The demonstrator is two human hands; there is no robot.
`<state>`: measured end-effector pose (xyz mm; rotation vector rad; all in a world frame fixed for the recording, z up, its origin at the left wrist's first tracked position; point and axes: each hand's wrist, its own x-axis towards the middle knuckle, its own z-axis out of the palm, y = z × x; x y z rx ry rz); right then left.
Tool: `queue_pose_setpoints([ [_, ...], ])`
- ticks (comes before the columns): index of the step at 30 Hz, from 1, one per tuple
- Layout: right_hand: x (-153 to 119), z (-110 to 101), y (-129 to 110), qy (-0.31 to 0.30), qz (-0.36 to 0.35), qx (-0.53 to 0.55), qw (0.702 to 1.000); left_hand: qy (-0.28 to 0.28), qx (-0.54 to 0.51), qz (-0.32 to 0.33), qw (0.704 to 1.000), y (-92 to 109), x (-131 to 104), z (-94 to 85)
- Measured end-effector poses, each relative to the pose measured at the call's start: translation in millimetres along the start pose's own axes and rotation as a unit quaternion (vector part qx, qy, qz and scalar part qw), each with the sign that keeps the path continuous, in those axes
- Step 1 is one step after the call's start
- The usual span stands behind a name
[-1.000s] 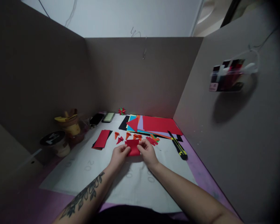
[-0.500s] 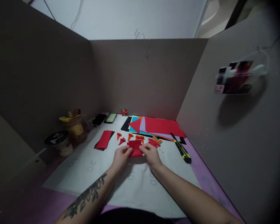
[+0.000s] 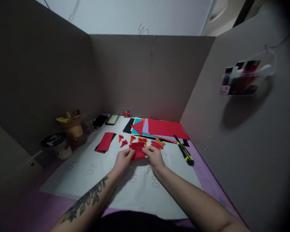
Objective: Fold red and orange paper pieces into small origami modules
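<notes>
A small piece of red paper (image 3: 138, 151) is held up between my hands, with a crease across its upper part. My left hand (image 3: 124, 158) pinches its left edge between thumb and fingers. On the right edge, my right hand (image 3: 155, 157) grips it the same way. Just behind the paper lie several folded orange paper pieces (image 3: 132, 139), a folded red piece (image 3: 124, 143) and some red strips (image 3: 157, 145). To the left rests a stack of red and black paper rectangles (image 3: 105, 142).
Coloured paper sheets (image 3: 168, 128) lie at the back right, with a yellow-and-black utility knife (image 3: 184, 150) beside them. A red-and-green paper star (image 3: 126, 113) sits by the back wall. Phones (image 3: 100, 121), a pot of tools (image 3: 73, 127) and a lidded tub (image 3: 56, 145) stand left.
The view has shifted slightly, so everything sits a little higher and further left. Both hands keep hold of the red paper, whose upper part now shows a clearer crease.
</notes>
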<state>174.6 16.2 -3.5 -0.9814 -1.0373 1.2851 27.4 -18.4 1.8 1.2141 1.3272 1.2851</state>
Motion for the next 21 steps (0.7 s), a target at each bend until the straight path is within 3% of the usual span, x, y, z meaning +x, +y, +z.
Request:
queue_pose_setpoints([
  [15, -1.4, 2.0, -0.6, 0.005, 0.004, 0.003, 1.000, -0.004, 0.003, 0.001, 1.000, 1.0, -2.4, 2.4],
  [21, -2.1, 2.8, -0.5, 0.010, -0.063, -0.098, 0.993, -0.004, 0.019, 0.006, 1.000, -1.2, -2.3, 2.5],
])
